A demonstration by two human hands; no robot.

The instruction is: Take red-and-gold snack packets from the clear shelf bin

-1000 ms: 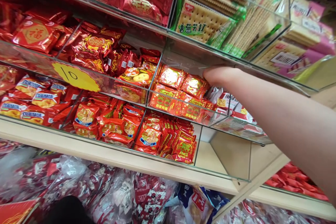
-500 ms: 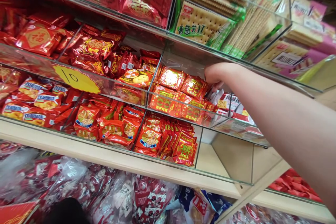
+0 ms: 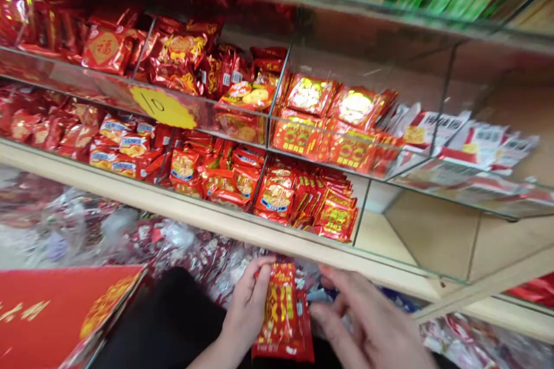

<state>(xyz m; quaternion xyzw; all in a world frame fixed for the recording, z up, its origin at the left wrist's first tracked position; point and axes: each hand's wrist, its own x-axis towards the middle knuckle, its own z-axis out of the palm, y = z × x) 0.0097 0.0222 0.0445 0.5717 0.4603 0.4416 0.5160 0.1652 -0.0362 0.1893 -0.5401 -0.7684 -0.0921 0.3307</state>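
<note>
Left hand [image 3: 247,307] grips a red-and-gold snack packet [image 3: 283,316] at six o'clock, its bottom edge cut off; right hand [image 3: 366,323] beside it, fingers loosely spread, contact with packet unclear. Beyond, at twelve o'clock, blurred red packets [image 3: 303,199] fill the glass-fronted shelf [image 3: 225,219].

Left hand [image 3: 248,305] at 6 o'clock, fingers curled, pinching; right hand [image 3: 367,323] at 5 o'clock, fingers spread, thumb extended.

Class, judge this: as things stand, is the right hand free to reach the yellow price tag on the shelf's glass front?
Probably not at once: the right hand is at the red packets that the left hand holds. The yellow price tag itself is uncovered.
</note>
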